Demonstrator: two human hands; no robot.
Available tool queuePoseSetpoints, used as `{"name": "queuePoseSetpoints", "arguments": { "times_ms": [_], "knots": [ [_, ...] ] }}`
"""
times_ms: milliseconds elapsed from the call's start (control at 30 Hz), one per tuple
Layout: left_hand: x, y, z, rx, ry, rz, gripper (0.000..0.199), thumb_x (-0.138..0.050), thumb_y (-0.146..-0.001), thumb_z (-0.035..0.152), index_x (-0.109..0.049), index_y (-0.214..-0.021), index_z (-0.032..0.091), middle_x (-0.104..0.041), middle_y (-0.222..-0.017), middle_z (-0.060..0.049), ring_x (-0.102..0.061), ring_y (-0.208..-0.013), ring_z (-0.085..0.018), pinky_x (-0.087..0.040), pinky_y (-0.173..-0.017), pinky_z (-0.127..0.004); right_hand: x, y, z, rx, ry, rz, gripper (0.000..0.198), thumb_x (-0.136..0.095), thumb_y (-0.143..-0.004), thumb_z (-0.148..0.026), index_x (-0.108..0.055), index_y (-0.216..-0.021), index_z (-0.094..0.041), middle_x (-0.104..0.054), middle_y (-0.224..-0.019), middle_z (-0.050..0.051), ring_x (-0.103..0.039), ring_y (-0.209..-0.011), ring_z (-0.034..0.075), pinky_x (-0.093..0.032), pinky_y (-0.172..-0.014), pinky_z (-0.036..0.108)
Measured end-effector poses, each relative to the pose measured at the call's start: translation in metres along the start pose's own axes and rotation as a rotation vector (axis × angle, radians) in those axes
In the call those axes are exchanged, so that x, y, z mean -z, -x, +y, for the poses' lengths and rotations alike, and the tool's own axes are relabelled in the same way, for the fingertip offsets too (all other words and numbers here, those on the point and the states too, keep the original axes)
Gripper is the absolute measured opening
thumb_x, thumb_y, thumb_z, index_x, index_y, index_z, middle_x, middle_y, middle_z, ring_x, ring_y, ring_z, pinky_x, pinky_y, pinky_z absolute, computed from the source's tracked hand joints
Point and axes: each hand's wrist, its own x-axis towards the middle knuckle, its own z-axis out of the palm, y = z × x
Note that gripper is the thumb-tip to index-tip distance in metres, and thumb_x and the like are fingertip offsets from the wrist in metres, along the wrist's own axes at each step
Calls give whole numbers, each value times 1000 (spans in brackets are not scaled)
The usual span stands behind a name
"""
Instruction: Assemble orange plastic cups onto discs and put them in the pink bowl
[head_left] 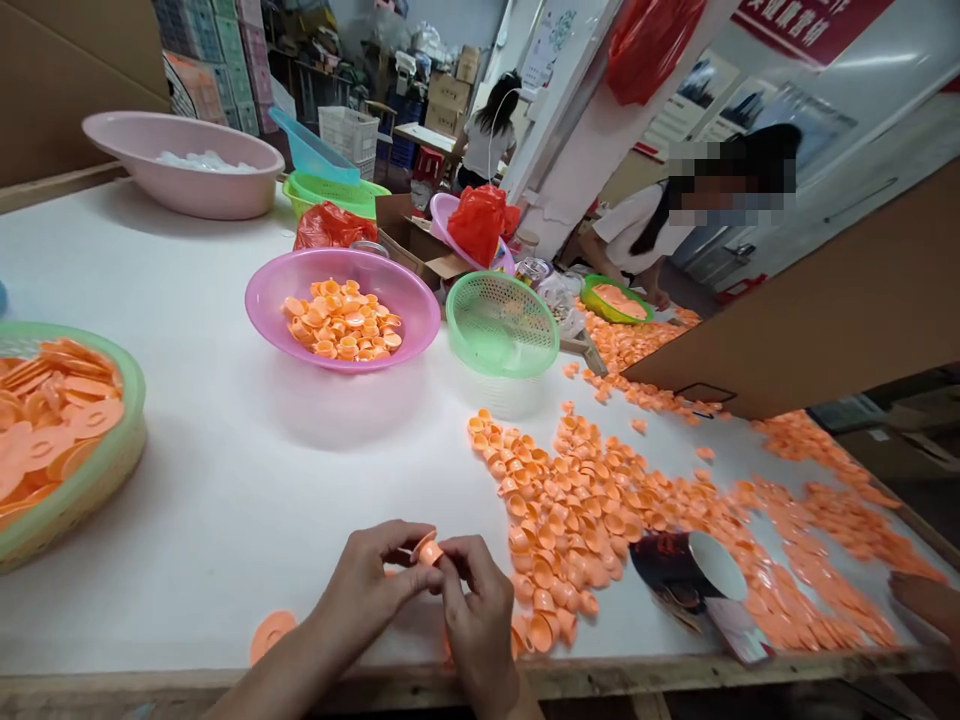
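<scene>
Near the table's front edge, my left hand [390, 568] and my right hand [474, 590] meet around a small orange plastic cup-shaped piece [428, 549]. Thumb and fingers of both hands pinch it, and part of it is hidden by them. Beside my left wrist lies a flat orange disc [271, 634] with a raised ring. Just right of my right hand spreads a heap of small orange cup-shaped pieces [574, 510].
At the left a green basket [135, 410] holds flat orange discs. Ahead stand a pink bowl [274, 330] of orange cups and a green colander [525, 365]. A black-and-white paper cup [667, 565] lies right. One person leans in beyond a cardboard sheet [795, 330]; another hand [926, 600] shows far right.
</scene>
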Motion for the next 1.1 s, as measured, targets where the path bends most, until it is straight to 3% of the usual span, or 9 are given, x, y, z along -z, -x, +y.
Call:
{"name": "queuePoseSetpoints", "arguments": {
  "times_ms": [300,467,567,667,733,833,900,967,1100],
  "knots": [
    [-6,31,2,-325,-171,81,29,-61,-88,32,-68,-116,29,-73,-111,-3,-68,-99,-19,-54,-88,-27,-1,14,-27,262,100,133,26,-45,-87,-8,-58,-104,-23,-59,-84,3,-59,-73,16,-51,-62,26],
    [-9,38,-1,-455,-296,164,31,-59,-88,24,-67,-118,28,-74,-107,-4,-70,-92,-18,-56,-82,-24,-14,24,-26,228,115,213,20,-44,-87,-10,-58,-98,-21,-54,-76,2,-56,-67,16,-48,-57,27],
    [-8,37,-11,-389,-278,136,29,-60,-88,28,-69,-116,27,-74,-107,-4,-70,-95,-19,-56,-86,-26,-18,20,-26,169,84,187,17,-45,-88,-12,-58,-94,-20,-54,-77,3,-55,-66,16,-48,-58,27],
    [3,22,-10,-220,-210,175,29,-62,-86,38,-72,-110,24,-74,-105,-4,-70,-94,-21,-58,-82,-28,-8,-8,-21,96,0,-99,16,-50,-85,-15,-61,-96,-20,-59,-86,4,-59,-70,15,-50,-59,26],
    [21,-3,9,-152,-184,352,32,-65,-82,45,-74,-104,22,-75,-99,-4,-70,-90,-22,-58,-79,-28,7,-40,-12,44,-53,-278,21,-57,-80,-18,-64,-100,-21,-63,-94,4,-61,-72,14,-51,-60,25],
    [68,-59,64,-227,-153,647,42,-65,-81,50,-71,-109,20,-74,-96,-4,-70,-85,-20,-57,-78,-30,31,-103,11,11,70,-93,22,-59,-77,-20,-67,-97,-19,-66,-90,5,-62,-73,17,-51,-65,28],
    [103,-96,101,-310,-82,717,53,-61,-83,53,-65,-119,16,-71,-106,-8,-70,-79,-18,-58,-70,-29,39,-144,27,11,288,75,22,-56,-77,-17,-69,-94,-17,-67,-90,8,-62,-79,19,-49,-75,32],
    [130,-119,123,-234,-59,749,63,-61,-82,53,-56,-130,13,-68,-112,-12,-69,-71,-17,-57,-62,-29,40,-176,39,1,492,84,25,-52,-80,-15,-70,-97,-16,-67,-94,9,-62,-84,20,-46,-79,32],
    [134,-110,97,-142,-234,667,56,-68,-76,47,-63,-121,15,-70,-103,-10,-67,-74,-17,-53,-64,-28,33,-202,50,-68,702,4,22,-54,-82,-15,-72,-94,-17,-65,-97,9,-61,-83,19,-43,-72,27]
  ]
}}
